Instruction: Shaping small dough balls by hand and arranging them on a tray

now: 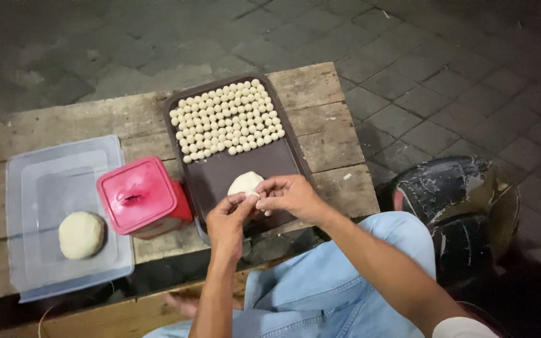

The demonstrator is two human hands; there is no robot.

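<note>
Over the dark tray (283, 164), I see many small dough balls (226, 119) lined up; left hand (228, 219) and right hand (290, 197) pinch another off the dough lump (245, 183), much remaining.

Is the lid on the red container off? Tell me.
No: the red container on the wooden table has its square lid shut on top, beside the dark tray of dough balls.

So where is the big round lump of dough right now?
In the head view the big dough lump lies on the clear plastic lid at the left end of the wooden table, just left of the red container.
</note>
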